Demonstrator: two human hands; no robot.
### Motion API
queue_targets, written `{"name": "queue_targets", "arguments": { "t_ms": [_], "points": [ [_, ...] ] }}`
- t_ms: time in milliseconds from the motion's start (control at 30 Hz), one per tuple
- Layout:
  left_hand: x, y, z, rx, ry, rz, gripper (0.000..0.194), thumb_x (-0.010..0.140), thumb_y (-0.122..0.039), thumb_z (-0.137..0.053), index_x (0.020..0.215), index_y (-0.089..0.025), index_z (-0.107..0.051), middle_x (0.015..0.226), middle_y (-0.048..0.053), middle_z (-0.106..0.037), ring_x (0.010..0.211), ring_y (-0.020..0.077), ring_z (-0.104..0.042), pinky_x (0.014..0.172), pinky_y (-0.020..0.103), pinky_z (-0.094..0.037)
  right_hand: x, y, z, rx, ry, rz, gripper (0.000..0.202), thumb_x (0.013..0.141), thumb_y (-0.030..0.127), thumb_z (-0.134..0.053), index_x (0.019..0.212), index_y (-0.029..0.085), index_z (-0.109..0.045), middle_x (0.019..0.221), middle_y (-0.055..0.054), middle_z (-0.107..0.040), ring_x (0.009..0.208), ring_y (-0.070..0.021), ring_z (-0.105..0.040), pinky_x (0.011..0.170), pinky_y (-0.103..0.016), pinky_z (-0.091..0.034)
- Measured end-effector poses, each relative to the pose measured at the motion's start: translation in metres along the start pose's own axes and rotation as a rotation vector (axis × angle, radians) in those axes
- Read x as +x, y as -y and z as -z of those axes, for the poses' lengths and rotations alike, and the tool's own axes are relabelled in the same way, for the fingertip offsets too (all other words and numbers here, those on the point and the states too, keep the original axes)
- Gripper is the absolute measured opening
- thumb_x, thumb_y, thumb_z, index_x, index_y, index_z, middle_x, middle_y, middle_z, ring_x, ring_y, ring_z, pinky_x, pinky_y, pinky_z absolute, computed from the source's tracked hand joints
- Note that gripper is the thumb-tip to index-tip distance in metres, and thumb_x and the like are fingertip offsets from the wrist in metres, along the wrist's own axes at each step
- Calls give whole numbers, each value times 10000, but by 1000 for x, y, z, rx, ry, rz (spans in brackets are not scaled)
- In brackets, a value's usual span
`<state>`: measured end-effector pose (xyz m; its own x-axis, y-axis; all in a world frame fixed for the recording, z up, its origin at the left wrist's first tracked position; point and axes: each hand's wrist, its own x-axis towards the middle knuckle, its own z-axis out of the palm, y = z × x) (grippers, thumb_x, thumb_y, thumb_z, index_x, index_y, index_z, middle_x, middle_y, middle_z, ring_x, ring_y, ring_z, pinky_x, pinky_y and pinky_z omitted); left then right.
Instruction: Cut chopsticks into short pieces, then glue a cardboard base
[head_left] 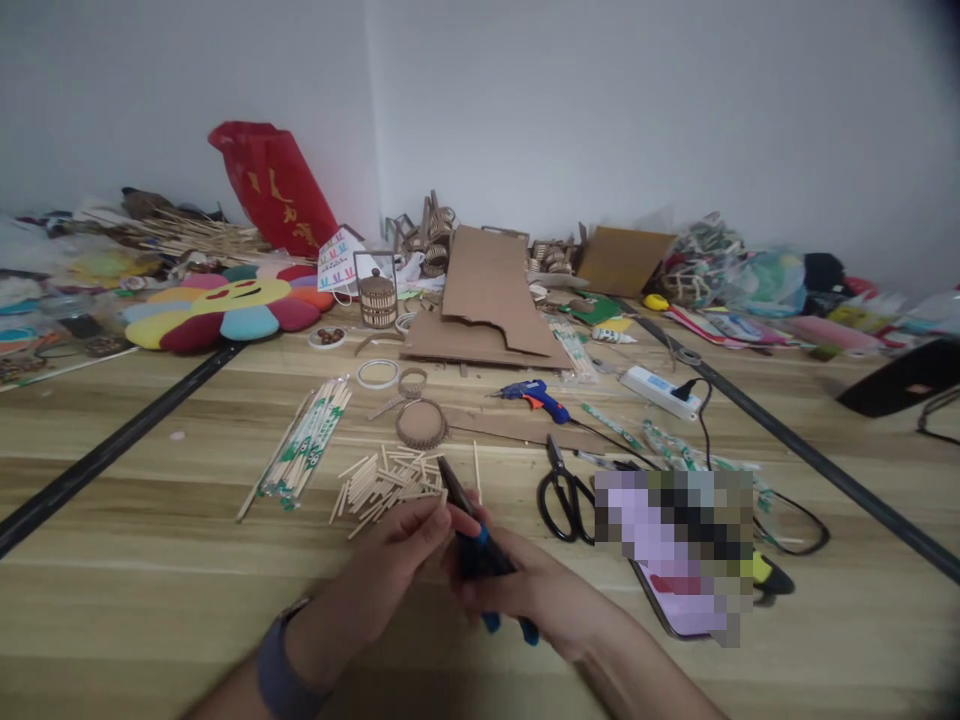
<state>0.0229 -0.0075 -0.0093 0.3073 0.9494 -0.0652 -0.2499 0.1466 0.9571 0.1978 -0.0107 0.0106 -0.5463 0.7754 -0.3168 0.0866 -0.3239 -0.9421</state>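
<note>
My right hand (529, 580) is wrapped round a pair of pliers (480, 555) with dark jaws and blue-trimmed handles. The jaws point up and away from me. Beside them, my left hand (397, 550) is closed in a pinch on a short wooden stick (443, 496), mostly hidden by the fingers. Just beyond the left hand lies a loose pile of cut wooden sticks (382, 482). A longer single stick (477, 472) rests right of the plier tips. Behind the pile sits a round cardboard piece (421, 424) with a ridged rim.
Packaged sticks (309, 440) lie left. A blue glue gun (536, 398), black scissors (564, 500), a partly blurred phone (675, 610) and a white power strip (660, 391) are on the right. Cardboard sheets (487, 290), a small wooden bucket (376, 300) and a flower cushion (240, 300) stand farther back.
</note>
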Motion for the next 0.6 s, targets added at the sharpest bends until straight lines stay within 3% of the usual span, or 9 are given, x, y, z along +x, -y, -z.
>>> {"name": "queue_targets", "arguments": {
  "t_ms": [33,100,200,267,400,500,600],
  "points": [
    [2,-1,1,7,-50,-56,359,826,-538,-633,789,-191,-717,977,69,-729,987,232,-641,929,357,-472,1,1,4,-187,-58,33,135,660,237,-603,782,190,-572,714,17,-550,639,-137,-511,592,-241,-387],
    [7,-2,4,10,-229,-140,370,836,-549,-610,768,-193,-684,1011,71,-731,1081,248,-610,998,388,-424,4,0,11,-607,-215,74,54,746,235,-575,772,189,-566,713,-2,-569,664,-160,-526,606,-258,-360],
    [12,-3,12,14,-536,-190,388,832,-570,-590,761,-190,-625,929,69,-728,947,231,-640,852,359,-480,13,-3,13,-1020,-434,20,80,813,260,-585,828,181,-582,787,-59,-654,762,-215,-603,636,-271,-359],
    [13,-4,17,9,-621,-234,365,832,-549,-601,754,-193,-599,862,41,-701,843,195,-629,748,305,-482,18,-2,8,-1152,-472,-45,143,820,272,-602,917,167,-592,886,-104,-696,842,-252,-642,657,-278,-376],
    [10,-10,19,43,-611,-331,340,857,-500,-582,693,-205,-546,645,-25,-572,654,144,-533,652,256,-443,23,5,-2,-1317,-426,-176,298,787,143,-586,1084,139,-563,992,-154,-720,929,-300,-673,666,-297,-398],
    [8,-16,14,29,-574,-302,383,864,-473,-533,591,-220,-441,533,-48,-462,561,131,-457,593,251,-414,23,9,-2,-1345,-398,-233,402,745,77,-573,1140,142,-540,1003,-153,-730,942,-311,-687,653,-299,-409],
    [8,-21,10,-79,-530,-241,360,812,-417,-510,539,-233,-363,485,-58,-390,500,124,-413,526,249,-389,21,6,4,-1362,-421,-262,360,752,94,-575,1110,124,-552,990,-164,-731,923,-322,-696,641,-307,-425]
  ]
}}
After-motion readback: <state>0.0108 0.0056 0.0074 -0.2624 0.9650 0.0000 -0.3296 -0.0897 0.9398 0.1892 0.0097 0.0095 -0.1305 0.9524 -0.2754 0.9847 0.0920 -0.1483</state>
